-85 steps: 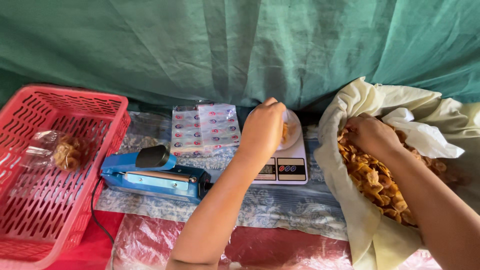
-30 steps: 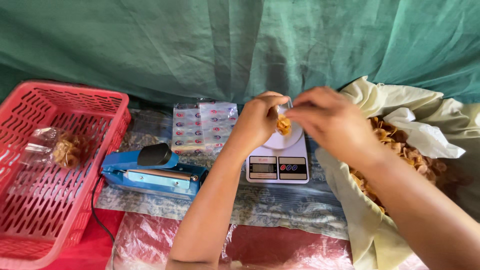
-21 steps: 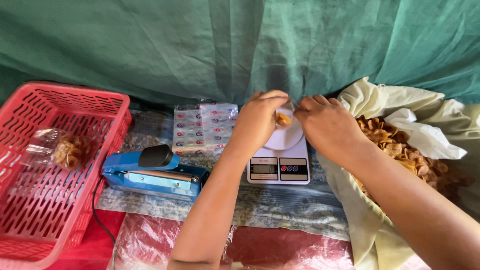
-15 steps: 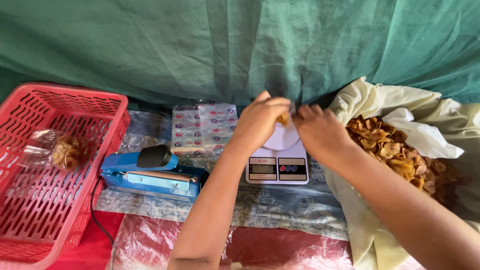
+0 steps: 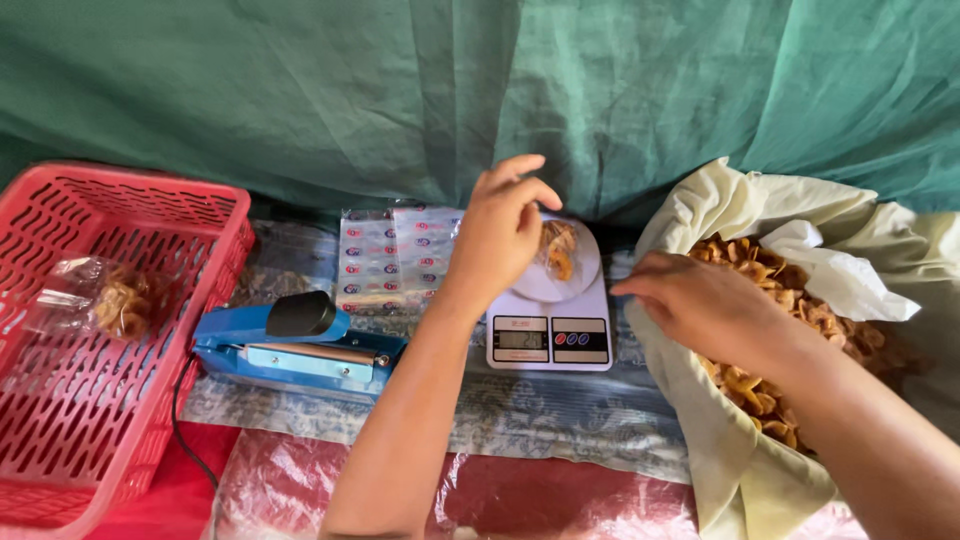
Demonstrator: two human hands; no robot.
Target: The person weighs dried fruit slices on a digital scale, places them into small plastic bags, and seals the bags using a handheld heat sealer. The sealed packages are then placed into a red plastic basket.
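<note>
My left hand [image 5: 503, 232] rests at the left edge of a small clear bag of chips [image 5: 556, 250] that stands on the round pan of a white digital kitchen scale [image 5: 550, 335]; thumb and fingers pinch the bag's rim. My right hand [image 5: 700, 305] hovers flat, fingers apart and holding nothing, over the near edge of a cream cloth sack [image 5: 745, 200] full of golden fried chips [image 5: 790, 300], just right of the scale.
A red plastic basket [image 5: 70, 400] at left holds one filled clear bag [image 5: 110, 300]. A blue heat sealer [image 5: 290, 345] lies left of the scale. A stack of printed clear pouches [image 5: 385, 255] lies behind it. Green cloth [image 5: 300, 90] hangs at the back.
My right hand has drawn away from the bag on the scale, rightward, to the edge of the chip sack. My left hand has stayed at the bag, its fingers lifted a little.
</note>
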